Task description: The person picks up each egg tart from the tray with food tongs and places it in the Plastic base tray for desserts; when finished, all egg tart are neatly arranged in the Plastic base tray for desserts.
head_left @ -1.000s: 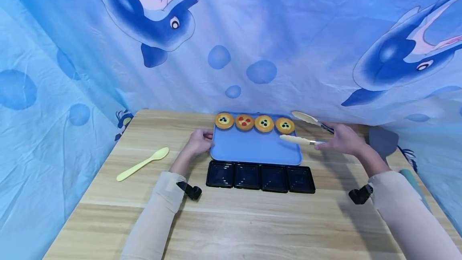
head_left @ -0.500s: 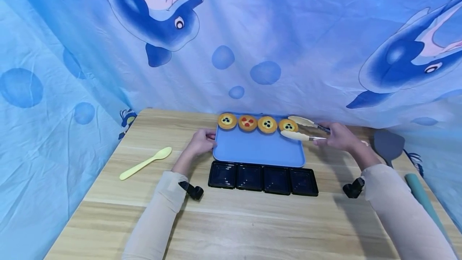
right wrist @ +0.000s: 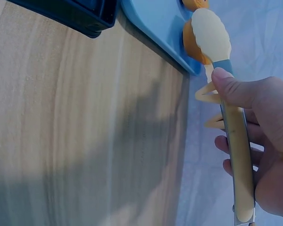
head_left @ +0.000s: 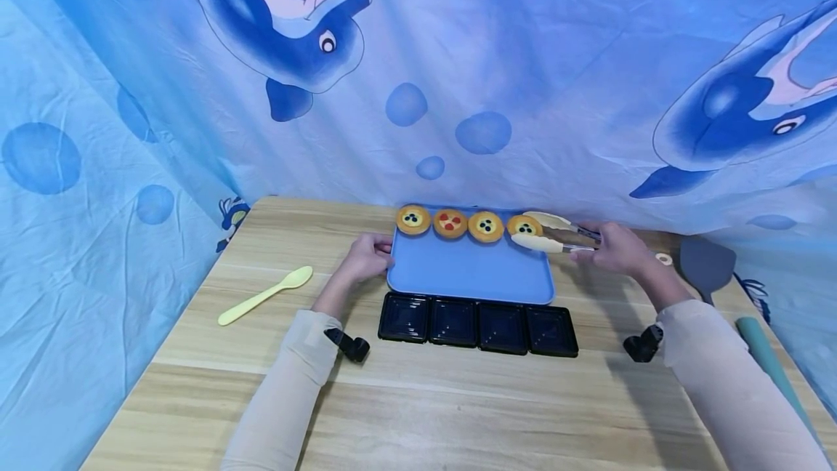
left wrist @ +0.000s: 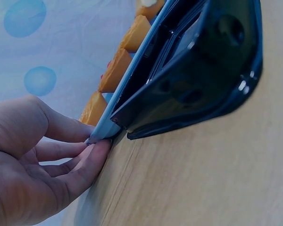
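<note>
My left hand (head_left: 365, 258) pinches the left edge of a blue tray (head_left: 467, 267), thumb on top and fingers beneath in the left wrist view. Along the tray's far side stand several egg tarts in a row: blueberry-topped ones and one with red fruit (head_left: 450, 224). In my right hand (head_left: 617, 248) is a pair of tongs (right wrist: 238, 155) with cream scalloped tips. Those tips lie either side of the rightmost tart (head_left: 521, 225), one behind it and one in front. Whether they squeeze it I cannot tell.
A black container with square compartments (head_left: 453, 322) sits against the tray's near edge. A pale yellow spoon (head_left: 267, 296) lies at the left. On the right are a grey spatula (head_left: 706, 265) and a green roll-like object (head_left: 771, 362). A blue curtain (head_left: 523, 78) hangs behind the table.
My right hand has moved the tongs left, bringing their tips from beside the rightmost tart to around it, with the tips closer together. The left hand stays on the tray's edge.
</note>
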Demonstrator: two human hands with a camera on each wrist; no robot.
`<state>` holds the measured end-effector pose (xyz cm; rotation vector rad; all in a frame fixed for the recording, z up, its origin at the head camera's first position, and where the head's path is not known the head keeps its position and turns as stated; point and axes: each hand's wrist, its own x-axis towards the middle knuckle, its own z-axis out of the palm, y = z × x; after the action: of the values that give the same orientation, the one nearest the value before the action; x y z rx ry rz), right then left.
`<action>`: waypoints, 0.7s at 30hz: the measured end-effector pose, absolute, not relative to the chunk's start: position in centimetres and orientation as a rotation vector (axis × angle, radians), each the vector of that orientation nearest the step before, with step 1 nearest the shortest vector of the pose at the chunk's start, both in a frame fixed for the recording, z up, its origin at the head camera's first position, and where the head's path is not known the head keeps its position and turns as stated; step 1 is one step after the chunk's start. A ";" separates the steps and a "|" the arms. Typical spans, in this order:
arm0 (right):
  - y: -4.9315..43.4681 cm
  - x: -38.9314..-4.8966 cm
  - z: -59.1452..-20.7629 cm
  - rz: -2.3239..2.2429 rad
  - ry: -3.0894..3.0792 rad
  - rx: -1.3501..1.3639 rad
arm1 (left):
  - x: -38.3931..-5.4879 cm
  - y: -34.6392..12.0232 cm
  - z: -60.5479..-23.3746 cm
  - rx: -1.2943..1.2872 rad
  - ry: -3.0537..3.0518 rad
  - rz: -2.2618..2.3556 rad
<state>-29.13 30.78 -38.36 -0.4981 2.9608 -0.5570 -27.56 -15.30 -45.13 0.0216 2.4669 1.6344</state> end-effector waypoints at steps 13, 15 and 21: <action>31.1 -27.6 -34.5 -0.591 3.003 -0.594 | -27.5 -15.3 -44.9 0.018 2.457 1.641; 31.1 -27.3 -33.8 -0.578 3.020 -0.612 | -27.4 -15.3 -44.9 0.017 2.459 1.634; 31.2 -25.9 -32.3 -0.522 3.052 -0.622 | -27.2 -15.3 -44.8 0.026 2.467 1.626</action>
<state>-25.92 31.21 -32.34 -0.6217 3.0519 -0.5218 -27.19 -15.35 -44.83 0.0257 2.4670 1.6258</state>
